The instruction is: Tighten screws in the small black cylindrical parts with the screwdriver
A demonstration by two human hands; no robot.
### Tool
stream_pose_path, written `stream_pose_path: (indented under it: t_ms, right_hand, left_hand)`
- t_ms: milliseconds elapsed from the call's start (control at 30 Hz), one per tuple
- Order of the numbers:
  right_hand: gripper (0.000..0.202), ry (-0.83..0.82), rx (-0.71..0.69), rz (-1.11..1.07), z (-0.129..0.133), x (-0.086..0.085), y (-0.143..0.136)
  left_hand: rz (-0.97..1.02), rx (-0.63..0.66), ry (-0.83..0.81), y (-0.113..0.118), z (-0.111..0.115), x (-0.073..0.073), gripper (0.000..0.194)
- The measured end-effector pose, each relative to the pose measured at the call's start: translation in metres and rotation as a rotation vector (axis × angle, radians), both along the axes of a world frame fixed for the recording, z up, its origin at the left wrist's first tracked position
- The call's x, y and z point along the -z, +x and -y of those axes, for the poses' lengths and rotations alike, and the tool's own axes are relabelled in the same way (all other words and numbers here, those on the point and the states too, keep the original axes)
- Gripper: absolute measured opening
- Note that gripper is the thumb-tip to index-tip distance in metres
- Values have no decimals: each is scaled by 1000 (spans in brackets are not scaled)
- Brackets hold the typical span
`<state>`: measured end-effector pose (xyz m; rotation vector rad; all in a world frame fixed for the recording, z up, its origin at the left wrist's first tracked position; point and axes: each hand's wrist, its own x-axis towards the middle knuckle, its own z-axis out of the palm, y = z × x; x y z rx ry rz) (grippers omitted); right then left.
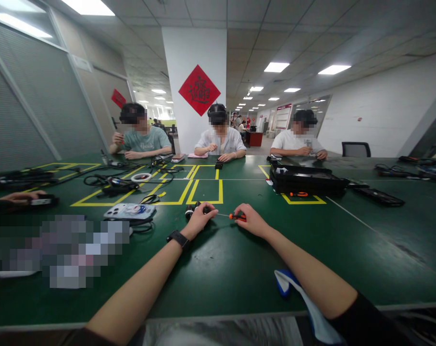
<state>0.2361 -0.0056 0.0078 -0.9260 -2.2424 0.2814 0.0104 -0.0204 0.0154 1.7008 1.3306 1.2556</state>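
My right hand (252,220) is closed round the orange and black handle of a screwdriver (235,217), whose thin shaft points left. My left hand (202,218), with a dark watch on its wrist, has thumb and fingers pinched near the shaft's far end. Against the back of that hand sits a small black object with round white-edged parts (189,211), partly hidden by the fingers. Whether the left fingers hold the shaft tip or a small part cannot be made out. Both hands are just above the green table (218,269).
Black trays (304,180) stand at the back right, an orange-handled tool (299,194) before them. A phone (129,211) and cables lie left. A blue and white strap (304,298) hangs by my right forearm. Three people sit opposite; another person's hand (21,197) is at far left.
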Motion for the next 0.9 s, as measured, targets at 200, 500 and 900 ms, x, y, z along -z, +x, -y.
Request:
stream_pose_path:
  t_ms: [200, 500, 900]
  right_hand:
    - [21, -21, 20, -6, -1, 0, 0]
    - [13, -47, -9, 30, 0, -2, 1]
    - [16, -58, -4, 50, 2, -3, 1]
  left_hand:
    - [2, 13, 33, 0, -2, 4, 29]
    - [-25, 6, 9, -1, 0, 1, 29]
    - [-10, 42, 56, -3, -6, 7, 28]
